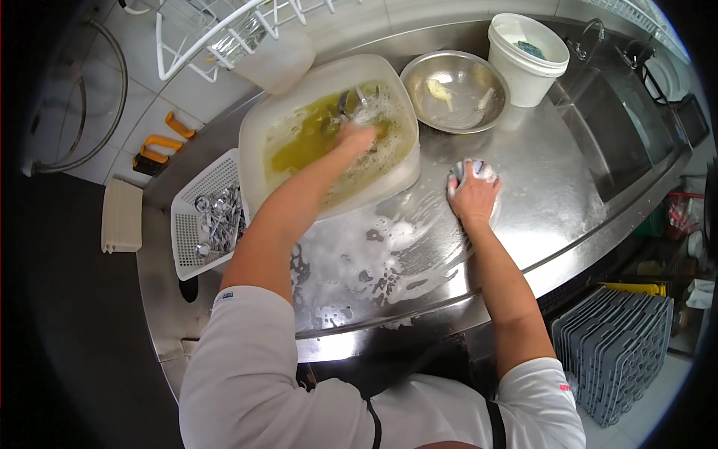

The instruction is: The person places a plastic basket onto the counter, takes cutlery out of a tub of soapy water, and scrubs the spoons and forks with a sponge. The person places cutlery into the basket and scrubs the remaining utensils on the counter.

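My left hand (356, 138) reaches into a white plastic tub (402, 161) of yellowish, sudsy water. Its fingers are hidden in the water and foam, so what they hold, if anything, does not show. Just beyond it, dark metal utensils (345, 102), apparently spoons, stick up out of the water. My right hand (476, 196) is curled over a foam-covered sponge (485, 171), pressed on the steel counter (538, 165) to the right of the tub. Most of the sponge is under my palm and fingers.
White suds (351, 258) streak the counter's front. A perforated white basket (183, 243) of cutlery (221, 213) stands left. Behind are a steel bowl (467, 71) with yellowish scraps and a white bucket (527, 78). A sink (609, 131) lies right; a white wire rack (247, 15) hangs above.
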Motion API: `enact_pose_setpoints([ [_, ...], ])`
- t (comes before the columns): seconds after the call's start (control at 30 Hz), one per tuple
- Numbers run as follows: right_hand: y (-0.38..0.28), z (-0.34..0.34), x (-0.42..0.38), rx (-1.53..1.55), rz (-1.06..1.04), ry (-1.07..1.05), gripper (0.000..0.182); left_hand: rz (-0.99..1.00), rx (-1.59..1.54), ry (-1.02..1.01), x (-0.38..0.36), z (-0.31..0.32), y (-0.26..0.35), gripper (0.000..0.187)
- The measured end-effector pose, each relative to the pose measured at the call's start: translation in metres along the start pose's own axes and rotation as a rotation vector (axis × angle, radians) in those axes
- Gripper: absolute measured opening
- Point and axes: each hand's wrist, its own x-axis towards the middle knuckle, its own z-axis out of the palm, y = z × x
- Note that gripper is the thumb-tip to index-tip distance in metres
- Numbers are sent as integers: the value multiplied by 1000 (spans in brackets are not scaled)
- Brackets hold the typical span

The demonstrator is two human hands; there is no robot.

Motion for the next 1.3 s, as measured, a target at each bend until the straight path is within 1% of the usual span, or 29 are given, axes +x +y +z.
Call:
enact_pose_setpoints([
  [0.07,-1,1,0,-10,-2,-3,53,100,-206,-115,30,20,-19,66],
  [0.1,-2,1,1,-17,-5,-4,53,151,-312,-171,33,21,-21,66],
  [0.13,-3,0,2,-25,-5,-2,53,182,-361,-256,35,21,-23,63],
  [0.2,-4,0,1,-41,-1,-3,53,240,-457,-431,15,8,-9,58],
  [0.3,-3,4,1,-43,-12,4,54,379,-282,-433,9,13,2,42],
  [0.33,-4,3,0,-43,-13,0,53,338,-214,-405,4,13,5,46],
  [0.4,-4,1,1,-41,-15,-3,53,260,-77,-344,-25,-9,24,54],
  [0.5,-7,-3,0,-34,-7,-12,52,244,-164,-173,-11,12,11,57],
  [0.6,-8,-7,-1,-9,-15,18,52,339,-470,-283,7,17,-1,60],
  [0.63,-7,-4,-2,-11,-32,72,49,383,-498,-329,8,20,-7,57],
  [0.7,-5,4,-2,-18,-60,179,44,470,-554,-427,-22,-4,7,52],
  [0.8,-5,5,-1,-13,-59,193,43,498,-545,-466,-32,-11,9,54],
  [0.9,-3,9,0,-63,-67,222,43,511,-326,-517,-19,-1,8,60],
  [1.0,-4,9,1,-55,-73,223,42,405,-180,-230,-12,16,5,50],
  [1.03,-5,8,2,-59,-67,217,42,410,-196,-298,-9,16,4,57],
  [1.1,-6,6,1,-69,-56,202,42,416,-227,-435,-33,-10,16,69],
  [1.2,-6,6,0,-31,-31,149,42,375,-219,-420,-50,-23,18,73],
  [1.27,-6,2,1,-33,-1,64,47,658,-327,-257,-31,1,-5,74],
  [1.3,-6,0,1,-32,12,16,49,709,-322,-188,-34,0,-9,73],
])
